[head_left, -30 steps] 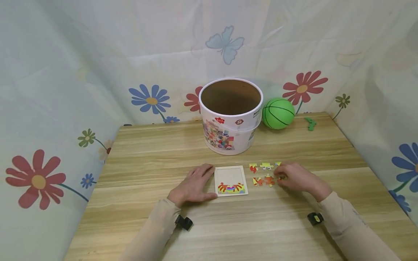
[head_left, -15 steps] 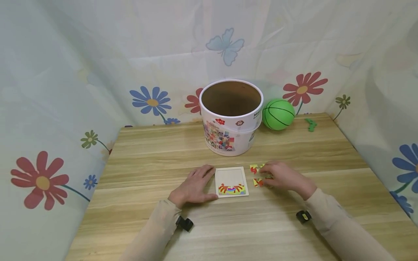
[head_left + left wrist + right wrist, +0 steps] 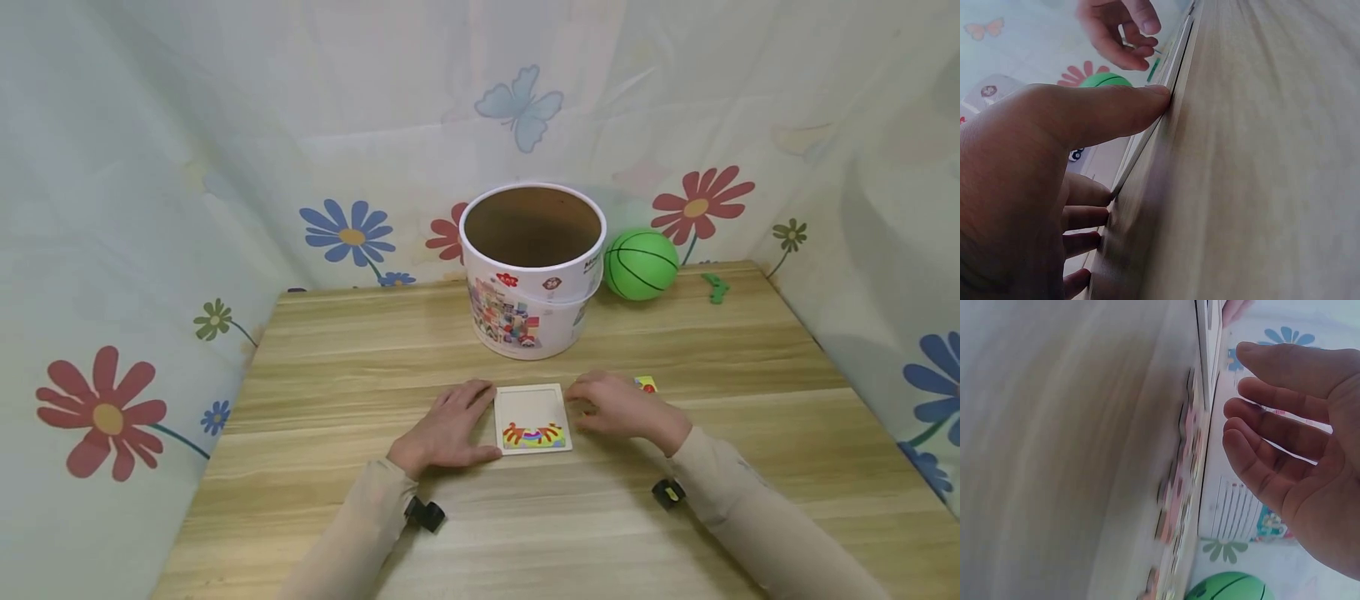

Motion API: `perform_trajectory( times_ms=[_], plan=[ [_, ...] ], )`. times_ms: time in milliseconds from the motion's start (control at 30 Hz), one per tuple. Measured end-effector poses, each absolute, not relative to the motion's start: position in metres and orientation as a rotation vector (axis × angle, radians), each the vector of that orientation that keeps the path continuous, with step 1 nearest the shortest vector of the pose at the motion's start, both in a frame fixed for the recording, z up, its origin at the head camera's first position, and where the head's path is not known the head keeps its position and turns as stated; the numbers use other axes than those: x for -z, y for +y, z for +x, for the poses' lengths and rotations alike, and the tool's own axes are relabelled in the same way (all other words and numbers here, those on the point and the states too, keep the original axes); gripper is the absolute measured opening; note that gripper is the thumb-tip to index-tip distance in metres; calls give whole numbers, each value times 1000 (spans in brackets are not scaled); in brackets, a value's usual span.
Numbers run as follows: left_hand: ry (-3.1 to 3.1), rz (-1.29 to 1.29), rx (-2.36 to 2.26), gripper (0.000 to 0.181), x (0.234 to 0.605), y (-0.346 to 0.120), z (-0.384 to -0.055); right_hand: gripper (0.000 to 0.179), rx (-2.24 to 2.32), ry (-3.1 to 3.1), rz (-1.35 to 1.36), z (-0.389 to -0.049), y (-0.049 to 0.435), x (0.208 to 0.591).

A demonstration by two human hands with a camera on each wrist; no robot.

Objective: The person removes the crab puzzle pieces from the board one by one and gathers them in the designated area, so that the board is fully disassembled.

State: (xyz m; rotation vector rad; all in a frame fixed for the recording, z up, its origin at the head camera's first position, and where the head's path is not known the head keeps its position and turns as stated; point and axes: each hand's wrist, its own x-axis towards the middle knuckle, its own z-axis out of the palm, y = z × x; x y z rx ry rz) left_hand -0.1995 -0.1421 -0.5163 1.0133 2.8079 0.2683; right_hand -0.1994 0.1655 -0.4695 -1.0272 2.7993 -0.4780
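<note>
A small square puzzle tray with a pale wooden rim lies flat on the table. Joined red, yellow and rainbow pieces fill its lower strip. My left hand rests along the tray's left edge, thumb at the near corner and fingers spread toward the far one. Hovering just off the right edge, my right hand has loosely bent fingers with nothing between them in the right wrist view. Under and beside it lie loose puzzle pieces; in the head view it hides most, leaving one yellow-and-red piece showing.
Behind the tray stands a large white bucket with printed sides. A green ball touches or nearly touches its right side, and a small green toy piece lies farther right. Flowered cloth surrounds the table.
My right hand has moved left across the loose pieces, from their right end to beside the tray. My left hand stays at the tray, whose joined strip looks the same.
</note>
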Motion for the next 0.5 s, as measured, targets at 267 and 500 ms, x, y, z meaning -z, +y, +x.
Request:
perform_trajectory(
  times_ms=[267,500],
  plan=[
    [2799,1036,-306,98,513,-142,-198,28,537,2738,-1134,-201,151,472],
    [2802,1018,-306,98,511,-142,-197,29,532,2675,-1122,-202,135,469]
  ],
)
